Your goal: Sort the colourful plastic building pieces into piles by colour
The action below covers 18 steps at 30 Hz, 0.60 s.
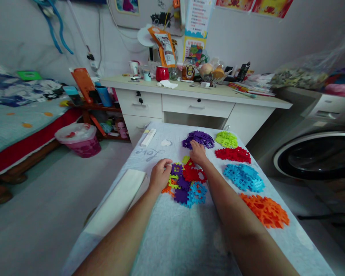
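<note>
A mixed heap of interlocking plastic pieces, in purple, red, blue, yellow-green and orange, lies in the middle of the cloth-covered table. At its upper left edge is my left hand, fingers curled together beside a purple piece; what they pinch, if anything, is too small to make out. My right hand reaches past the red pieces to the near edge of a purple pile. Its fingers are bent and slightly apart, touching or just over that pile, with no piece plainly held.
Down the table's right side lie yellow-green, red, blue and orange piles. A long white box and a small white box lie left. Behind stands a cluttered desk; a washing machine is at right.
</note>
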Motion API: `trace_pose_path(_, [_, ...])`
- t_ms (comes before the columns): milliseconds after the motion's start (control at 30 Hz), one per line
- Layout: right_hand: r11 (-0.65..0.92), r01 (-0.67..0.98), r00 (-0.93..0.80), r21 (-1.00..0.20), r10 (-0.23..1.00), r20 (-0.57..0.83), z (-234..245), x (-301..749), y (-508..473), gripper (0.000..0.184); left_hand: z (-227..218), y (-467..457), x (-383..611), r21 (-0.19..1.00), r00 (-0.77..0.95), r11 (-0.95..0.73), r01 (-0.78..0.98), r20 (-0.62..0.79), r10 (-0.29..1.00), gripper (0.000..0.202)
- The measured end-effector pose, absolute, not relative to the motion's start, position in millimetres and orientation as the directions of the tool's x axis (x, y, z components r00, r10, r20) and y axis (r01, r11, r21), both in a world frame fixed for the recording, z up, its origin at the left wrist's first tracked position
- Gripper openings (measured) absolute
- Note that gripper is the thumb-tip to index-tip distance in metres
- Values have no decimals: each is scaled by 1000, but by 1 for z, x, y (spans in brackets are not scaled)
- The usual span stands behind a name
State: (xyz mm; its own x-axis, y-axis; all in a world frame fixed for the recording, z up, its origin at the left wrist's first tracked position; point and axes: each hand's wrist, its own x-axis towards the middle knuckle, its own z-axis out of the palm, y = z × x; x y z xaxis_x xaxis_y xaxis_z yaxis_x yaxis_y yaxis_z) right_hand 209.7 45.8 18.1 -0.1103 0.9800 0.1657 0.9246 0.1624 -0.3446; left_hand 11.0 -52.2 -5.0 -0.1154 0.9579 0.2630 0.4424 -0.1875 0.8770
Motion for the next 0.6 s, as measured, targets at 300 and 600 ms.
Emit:
trace_pose_path(300, [310, 791, -262, -528, 951, 165, 39, 222, 18, 30, -11, -50, 10, 874, -126, -173, 454, 255, 959, 23])
trace_pose_path(600, [479, 765, -521, -430, 853, 23, 55, 199, -8, 31, -9, -50, 9, 882, -145, -159, 444, 246, 958, 24])
